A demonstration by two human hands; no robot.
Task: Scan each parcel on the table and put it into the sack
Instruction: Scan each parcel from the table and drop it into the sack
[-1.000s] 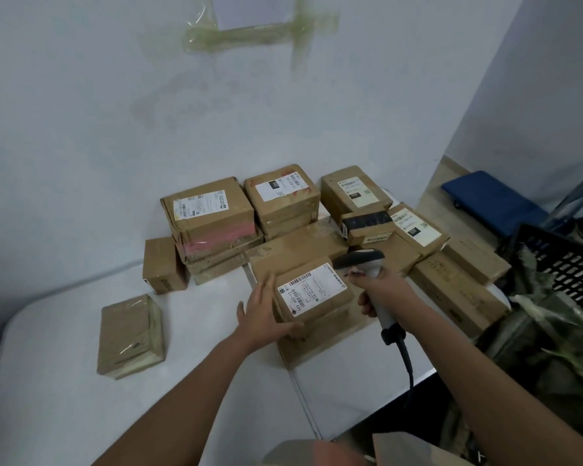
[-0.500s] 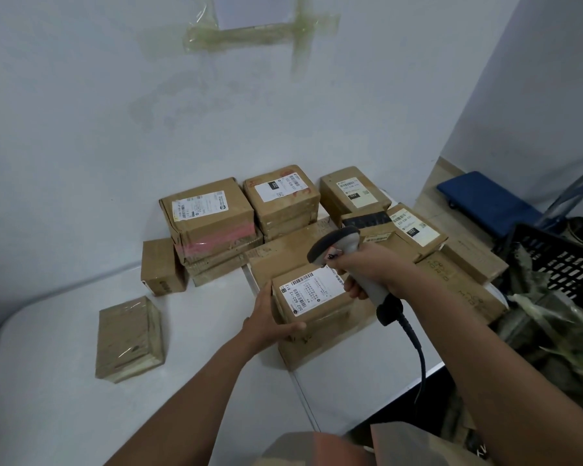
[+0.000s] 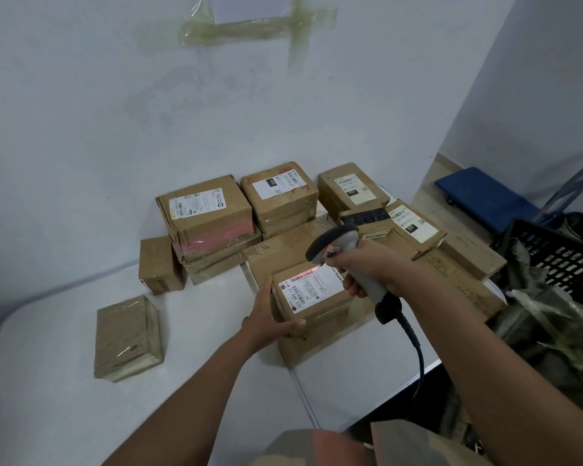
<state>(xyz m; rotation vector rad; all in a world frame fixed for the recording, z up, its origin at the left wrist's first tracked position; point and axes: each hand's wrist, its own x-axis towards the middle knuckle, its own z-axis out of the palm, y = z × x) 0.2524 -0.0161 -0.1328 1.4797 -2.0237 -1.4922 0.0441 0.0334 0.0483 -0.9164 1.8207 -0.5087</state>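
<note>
A small brown parcel with a white label lies on a flat carton in the middle of the white table. My left hand holds its left and front sides, thumb curled along the front edge. My right hand grips a grey barcode scanner just above the parcel. A red scan line falls on the label's barcode. Several other brown parcels are stacked behind, against the wall. The dark green sack stands open at the table's right edge.
A plastic-wrapped parcel lies alone at the left, and a small box stands behind it. A black crate sits behind the sack. A blue trolley is on the floor at the right. The scanner's cable hangs over the table's front edge.
My right hand swung the scanner left and tipped its head down over the parcel's label, where a red line now shows. My left hand closed further round the parcel.
</note>
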